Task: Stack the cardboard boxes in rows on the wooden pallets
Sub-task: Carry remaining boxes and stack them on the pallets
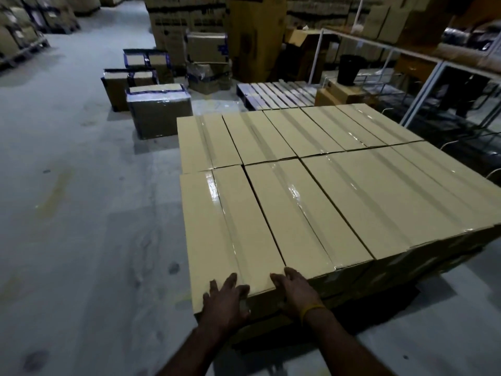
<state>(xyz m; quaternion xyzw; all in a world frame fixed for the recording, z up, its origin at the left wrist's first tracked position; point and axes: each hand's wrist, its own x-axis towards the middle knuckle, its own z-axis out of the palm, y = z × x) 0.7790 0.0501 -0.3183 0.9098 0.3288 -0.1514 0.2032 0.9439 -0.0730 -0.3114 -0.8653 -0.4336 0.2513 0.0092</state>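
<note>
Several long tan cardboard boxes, taped along their tops, lie side by side in two rows on a low stack. The near-left box (230, 226) is at the stack's front left corner. My left hand (226, 299) rests with spread fingers on that box's near end edge. My right hand (295, 291), with a yellow band on the wrist, presses the same near end at its right corner, fingers straight. The pallet under the stack is mostly hidden in shadow. An empty pallet (279, 95) lies on the floor just beyond the far row.
Wrapped brown boxes (160, 115) stand on the grey floor to the far left of the stack. Tall carton stacks (254, 31) rise behind. A white metal shelf frame (423, 85) and a black bin (349, 69) are at the right. Open floor lies to the left.
</note>
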